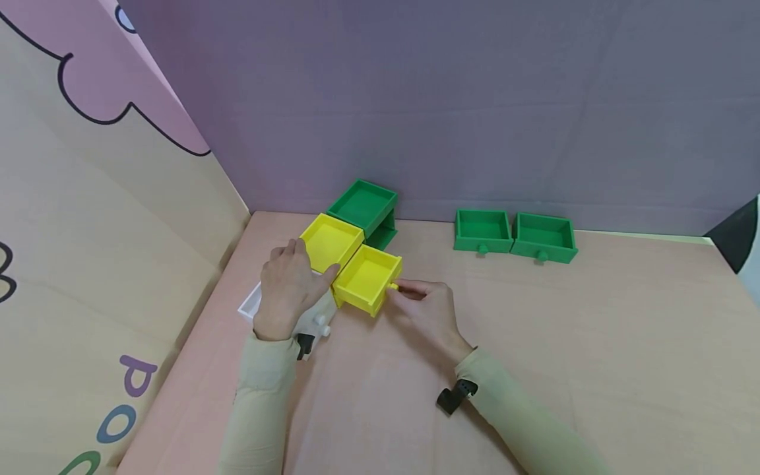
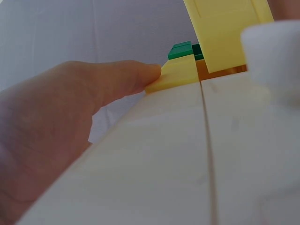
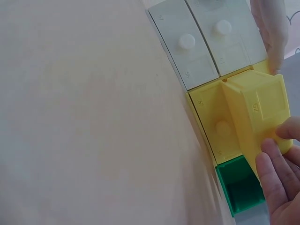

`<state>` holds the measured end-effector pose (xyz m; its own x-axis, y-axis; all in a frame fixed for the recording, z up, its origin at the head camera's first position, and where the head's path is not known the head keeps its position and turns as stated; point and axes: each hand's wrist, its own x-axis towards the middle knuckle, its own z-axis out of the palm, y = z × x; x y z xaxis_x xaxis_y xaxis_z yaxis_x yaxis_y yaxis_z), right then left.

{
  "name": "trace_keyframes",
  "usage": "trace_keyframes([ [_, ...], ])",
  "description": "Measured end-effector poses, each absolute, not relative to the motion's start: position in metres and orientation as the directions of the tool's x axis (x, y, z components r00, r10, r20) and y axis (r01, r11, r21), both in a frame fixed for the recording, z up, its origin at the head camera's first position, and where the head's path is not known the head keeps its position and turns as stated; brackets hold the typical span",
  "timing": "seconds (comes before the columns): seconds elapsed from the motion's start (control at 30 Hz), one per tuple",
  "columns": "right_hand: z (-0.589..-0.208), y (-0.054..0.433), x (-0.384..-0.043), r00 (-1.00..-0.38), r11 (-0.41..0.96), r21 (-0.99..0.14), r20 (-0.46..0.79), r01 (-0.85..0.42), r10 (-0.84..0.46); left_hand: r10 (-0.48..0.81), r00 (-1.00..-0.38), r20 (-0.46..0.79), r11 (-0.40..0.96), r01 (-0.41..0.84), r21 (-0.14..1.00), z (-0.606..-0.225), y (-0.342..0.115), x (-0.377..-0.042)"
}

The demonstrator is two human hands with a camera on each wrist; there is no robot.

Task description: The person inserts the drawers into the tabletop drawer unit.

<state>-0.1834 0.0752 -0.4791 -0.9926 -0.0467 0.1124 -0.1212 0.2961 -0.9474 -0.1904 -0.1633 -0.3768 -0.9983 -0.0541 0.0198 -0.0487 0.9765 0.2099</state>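
A yellow cabinet stands between a green cabinet and a white cabinet. Its upper drawer is pulled well out of the front, and the lower yellow drawer sits flush beneath. My right hand pinches the upper drawer's round knob between thumb and fingers. My left hand rests over the white and yellow cabinets, its thumb stretched out against the yellow one. Two white drawers are closed in the white cabinet, partly hidden by the left arm in the head view.
Two loose green drawers lie side by side at the back right of the pink table. The green cabinet's front is hollow. A grey-purple panel rises behind, and a printed panel borders the left.
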Motion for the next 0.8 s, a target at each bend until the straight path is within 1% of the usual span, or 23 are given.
trace_keyframes([
  [0.3,-0.4796,0.0754,-0.1836,-0.991,0.279,-0.951,0.12,-0.131,-0.058,-0.046,-0.998,0.03,0.979,-0.04,0.2,-0.376,-0.1639,-0.19],
  [0.8,-0.4806,0.0758,-0.1825,-0.991,0.282,-0.95,0.128,-0.135,-0.041,-0.04,-0.999,0.032,0.979,-0.033,0.2,-0.3755,-0.1642,-0.1898],
])
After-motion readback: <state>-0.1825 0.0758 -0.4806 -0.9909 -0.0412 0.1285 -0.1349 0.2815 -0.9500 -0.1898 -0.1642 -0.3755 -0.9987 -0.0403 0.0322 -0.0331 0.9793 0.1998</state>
